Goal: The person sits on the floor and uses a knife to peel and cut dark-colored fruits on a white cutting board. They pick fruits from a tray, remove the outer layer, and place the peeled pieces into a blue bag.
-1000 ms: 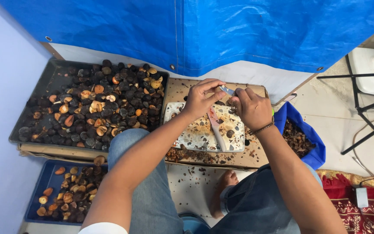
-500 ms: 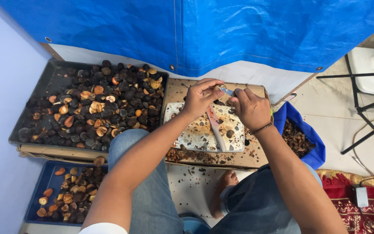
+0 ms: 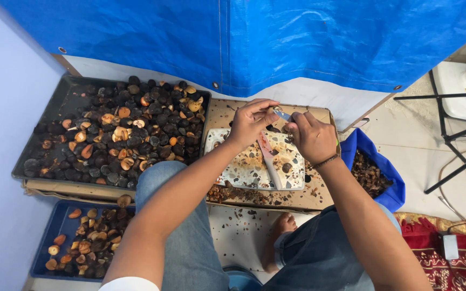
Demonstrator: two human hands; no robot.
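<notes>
My left hand (image 3: 252, 121) and my right hand (image 3: 312, 136) meet above a speckled white slab (image 3: 244, 167) that lies on a cardboard sheet (image 3: 319, 196). My right hand grips a small metal tool (image 3: 281, 114) with a bluish tip. My left hand pinches at that tip, fingers closed on something too small to make out. A pink-stained blade (image 3: 268, 153) stands on the slab under my hands. Dark shell bits litter the slab.
A black tray (image 3: 76, 94) heaped with dark and orange nut halves sits at the left. A blue tray (image 3: 55, 226) with more nuts lies at lower left. A blue bag (image 3: 392, 186) of shell scraps is at the right. Blue tarp behind; black stand legs (image 3: 449, 140) far right.
</notes>
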